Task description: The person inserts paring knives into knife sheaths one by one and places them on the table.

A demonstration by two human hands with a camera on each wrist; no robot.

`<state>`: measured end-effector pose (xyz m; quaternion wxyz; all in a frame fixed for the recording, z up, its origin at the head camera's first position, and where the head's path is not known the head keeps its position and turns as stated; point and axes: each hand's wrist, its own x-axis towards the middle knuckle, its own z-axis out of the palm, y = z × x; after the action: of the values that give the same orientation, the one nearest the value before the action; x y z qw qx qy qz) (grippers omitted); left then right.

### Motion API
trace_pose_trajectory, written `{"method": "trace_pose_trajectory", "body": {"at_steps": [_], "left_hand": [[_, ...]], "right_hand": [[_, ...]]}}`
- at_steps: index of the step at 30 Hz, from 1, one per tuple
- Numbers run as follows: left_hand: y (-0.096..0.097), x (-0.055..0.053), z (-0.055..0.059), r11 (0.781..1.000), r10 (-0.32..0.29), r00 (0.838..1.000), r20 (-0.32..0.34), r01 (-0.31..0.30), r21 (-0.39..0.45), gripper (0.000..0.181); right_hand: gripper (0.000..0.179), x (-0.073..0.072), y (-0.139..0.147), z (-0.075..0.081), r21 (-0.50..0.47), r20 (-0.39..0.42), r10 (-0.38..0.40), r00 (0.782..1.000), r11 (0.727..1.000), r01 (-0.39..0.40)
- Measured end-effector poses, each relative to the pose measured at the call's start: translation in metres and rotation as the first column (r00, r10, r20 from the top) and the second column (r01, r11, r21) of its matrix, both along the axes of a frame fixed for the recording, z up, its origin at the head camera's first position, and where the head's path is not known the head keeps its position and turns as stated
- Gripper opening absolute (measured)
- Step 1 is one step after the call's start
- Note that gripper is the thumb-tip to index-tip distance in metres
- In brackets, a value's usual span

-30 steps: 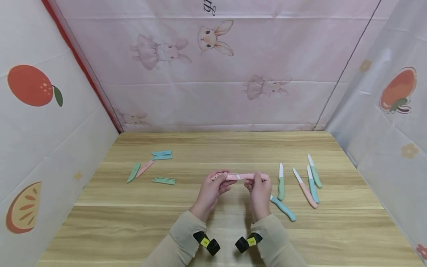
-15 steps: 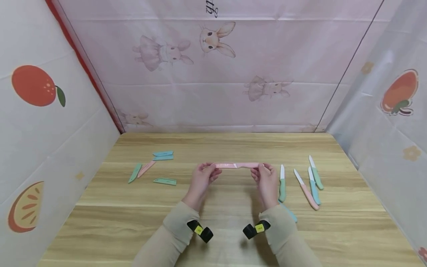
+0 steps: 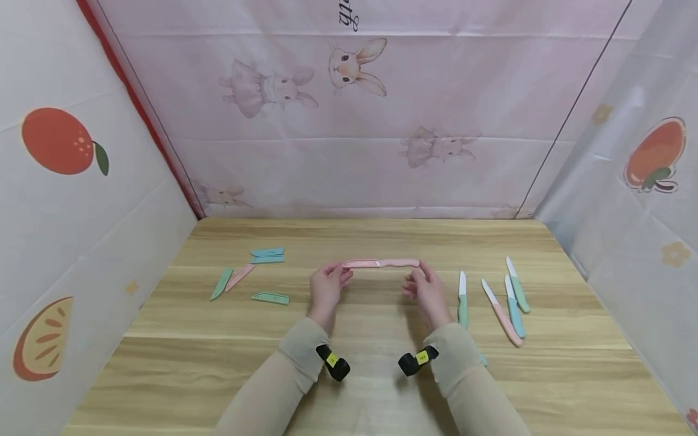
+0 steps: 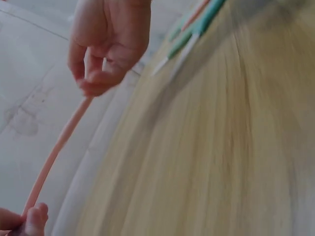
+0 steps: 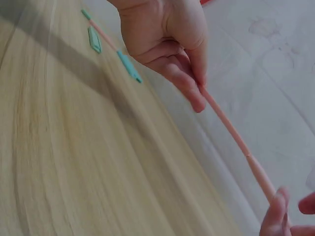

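A pink paring knife (image 3: 399,263) sits with its blade inside a pink sheath (image 3: 362,264), held level above the table. My left hand (image 3: 326,289) pinches the sheath's tip end between thumb and fingers. At the opposite end, my right hand (image 3: 428,293) pinches the butt of the handle. The left wrist view shows the right hand's fingertips (image 4: 93,88) at the handle end. From the right wrist, the seam between sheath and handle shows along the thin pink length, and the left hand (image 5: 167,44) holds the sheath's far end.
Bare-bladed knives lie at right: a green knife (image 3: 463,309), a pink knife (image 3: 507,324), a blue knife (image 3: 514,315) and another green one. A further blue knife (image 3: 483,360) is mostly behind the right sleeve. At left lie blue sheaths (image 3: 267,259), green sheaths (image 3: 271,298) and a pink sheath (image 3: 240,277).
Both hands have moved away from the body with the sheathed knife. They have spread from its middle towards its two ends, and the right sleeve now covers most of the near blue knife.
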<state>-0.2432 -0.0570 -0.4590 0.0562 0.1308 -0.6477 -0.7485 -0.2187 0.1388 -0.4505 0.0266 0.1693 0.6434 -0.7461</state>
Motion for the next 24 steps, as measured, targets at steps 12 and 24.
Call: {"method": "trace_pose_trajectory", "body": {"at_steps": [12,24], "left_hand": [[-0.024,-0.026,-0.026,0.921,-0.097,0.97,0.222,0.172,-0.349,0.015],[-0.028,-0.033,-0.023,0.817,-0.091,0.958,0.272,0.228,-0.53,0.011]], "right_hand": [[0.067,-0.011,0.006,-0.019,-0.074,0.081,0.249,0.965,0.967,-0.244],[0.043,-0.014,0.005,-0.029,-0.104,0.104,0.334,0.937,0.94,-0.324]]}}
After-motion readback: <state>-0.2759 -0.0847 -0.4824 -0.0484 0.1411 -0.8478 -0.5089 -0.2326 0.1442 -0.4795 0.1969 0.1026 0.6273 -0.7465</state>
